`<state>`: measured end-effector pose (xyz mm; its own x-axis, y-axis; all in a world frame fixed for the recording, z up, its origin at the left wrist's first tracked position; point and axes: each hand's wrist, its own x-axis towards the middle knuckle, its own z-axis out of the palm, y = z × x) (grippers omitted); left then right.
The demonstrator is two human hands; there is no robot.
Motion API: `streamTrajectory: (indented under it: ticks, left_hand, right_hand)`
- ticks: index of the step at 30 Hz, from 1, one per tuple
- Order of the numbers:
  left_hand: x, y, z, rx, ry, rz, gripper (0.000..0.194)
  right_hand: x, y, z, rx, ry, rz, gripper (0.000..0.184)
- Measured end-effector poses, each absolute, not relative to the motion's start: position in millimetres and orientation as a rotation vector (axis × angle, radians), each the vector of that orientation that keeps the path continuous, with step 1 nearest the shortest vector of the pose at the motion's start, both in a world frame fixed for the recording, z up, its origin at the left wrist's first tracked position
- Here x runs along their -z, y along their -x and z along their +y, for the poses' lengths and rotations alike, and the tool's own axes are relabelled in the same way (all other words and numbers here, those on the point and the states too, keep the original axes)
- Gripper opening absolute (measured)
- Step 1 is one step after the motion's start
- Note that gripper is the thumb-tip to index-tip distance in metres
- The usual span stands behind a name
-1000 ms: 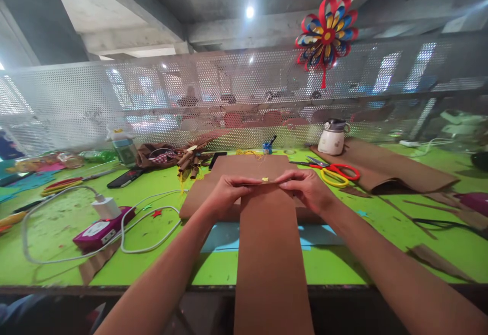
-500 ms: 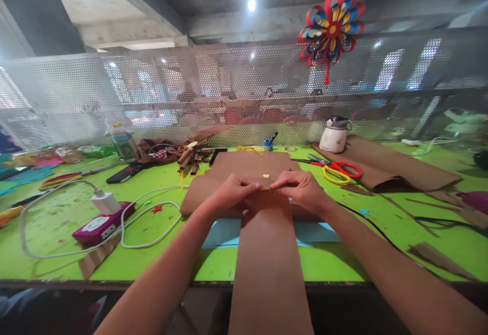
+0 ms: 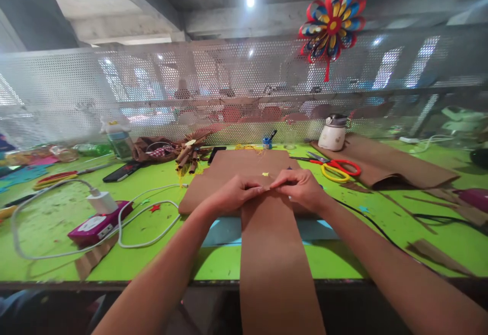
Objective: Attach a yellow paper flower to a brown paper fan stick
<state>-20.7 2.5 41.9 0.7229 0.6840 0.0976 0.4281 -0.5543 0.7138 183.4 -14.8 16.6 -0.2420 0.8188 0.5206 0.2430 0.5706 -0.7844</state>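
A long brown paper strip (image 3: 276, 259) runs from the table's near edge up to my hands. My left hand (image 3: 232, 195) and my right hand (image 3: 301, 187) pinch the strip's far end close together, fingertips nearly touching at the middle. Under the strip lie a larger brown paper sheet (image 3: 238, 170) and a light blue sheet (image 3: 224, 231). A tiny yellow scrap (image 3: 264, 174) sits on the brown sheet just beyond my fingers.
The green table (image 3: 49, 223) holds red-and-yellow scissors (image 3: 335, 168), a white jar (image 3: 333, 134), a folded brown sheet (image 3: 396, 167), a pink device with white charger and cable (image 3: 99, 218), rolled brown paper tubes (image 3: 188, 159) and a black phone (image 3: 124, 171). A perforated metal screen (image 3: 76, 96) backs the table.
My two hands have slid toward each other along the strip's far end, from apart at its corners to nearly touching at the middle. The view has shifted slightly.
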Motion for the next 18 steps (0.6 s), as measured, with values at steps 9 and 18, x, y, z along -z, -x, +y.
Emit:
streamTrajectory:
  ticks: [9,18]
  left_hand:
    - [-39.2,18.5,-0.5,-0.46,-2.299,0.873,0.038]
    - [-38.2,18.2,-1.1,-0.454,-2.253,0.887,0.032]
  right_hand:
    - [-16.1,-185.7,-13.1,-0.681,0.927,-1.842,0.01]
    - [-24.6,-198.0,-14.9,-1.013,0.913,-1.822,0.022]
